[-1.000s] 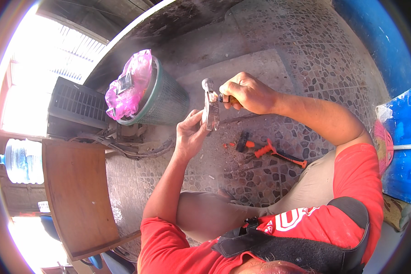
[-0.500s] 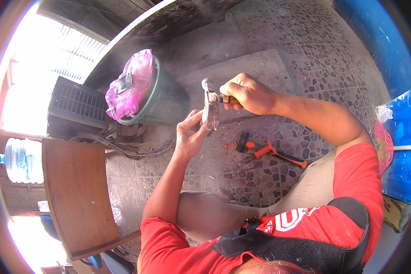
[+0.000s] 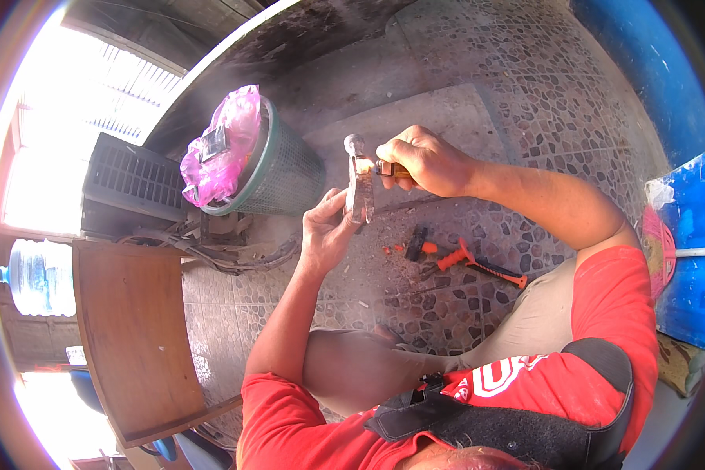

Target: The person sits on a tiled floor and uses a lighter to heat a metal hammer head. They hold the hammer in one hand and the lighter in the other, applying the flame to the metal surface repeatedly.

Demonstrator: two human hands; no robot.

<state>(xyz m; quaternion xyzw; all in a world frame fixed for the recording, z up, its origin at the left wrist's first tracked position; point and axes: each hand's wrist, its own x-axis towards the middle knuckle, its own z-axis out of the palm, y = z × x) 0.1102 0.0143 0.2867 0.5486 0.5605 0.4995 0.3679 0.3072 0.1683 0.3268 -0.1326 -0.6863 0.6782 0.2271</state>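
Observation:
My right hand point(image 3: 423, 160) is closed around the wooden handle of a hammer point(image 3: 359, 180), whose rusty metal head points downward. My left hand point(image 3: 327, 229) is raised beside it, its fingers touching the lower end of the hammer head. Both hands are held above a pebble-patterned floor. What the left fingers pinch, if anything, is too small to tell.
A green mesh bin point(image 3: 278, 168) with a pink bag point(image 3: 221, 149) stands to the upper left. Orange-handled tools point(image 3: 466, 262) lie on the floor below my hands. A wooden board point(image 3: 137, 333) is at the left, a water jug point(image 3: 33, 276) beyond it, a blue surface point(image 3: 685, 258) at right.

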